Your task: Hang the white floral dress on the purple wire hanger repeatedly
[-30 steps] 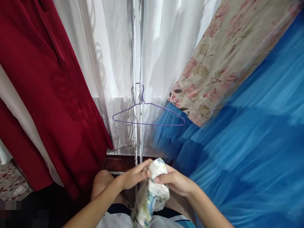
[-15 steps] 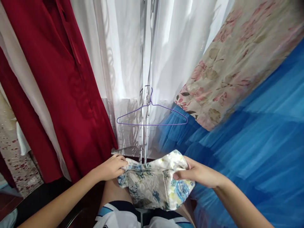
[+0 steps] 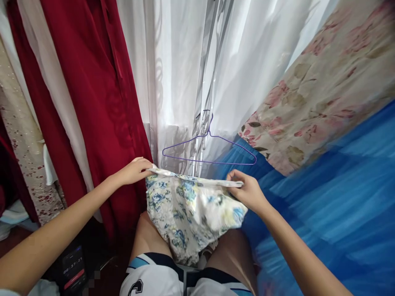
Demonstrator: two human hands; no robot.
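Pinching a blue-floral garment (image 3: pixel 185 205) by opposite ends of its upper edge, lower centre of frame: left hand (image 3: pixel 135 170) and right hand (image 3: pixel 249 193) both closed on it. Bunched a second ago, now hanging spread, apparently unfolded. Phone (image 3: pixel 73 265), lower left, reads about 00:37:21; shorts (image 3: pixel 157 275) bear a letter, perhaps C.

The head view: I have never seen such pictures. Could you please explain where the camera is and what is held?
No machine is here, only a person. The camera is worn on the head and looks forward and down. The left hand and right hand, both bare, hold a floral cloth by its upper edge, above the legs. Beyond it is a purple hanger. Red fabric hangs on the left, blue fabric on the right. At lower left is a phone.
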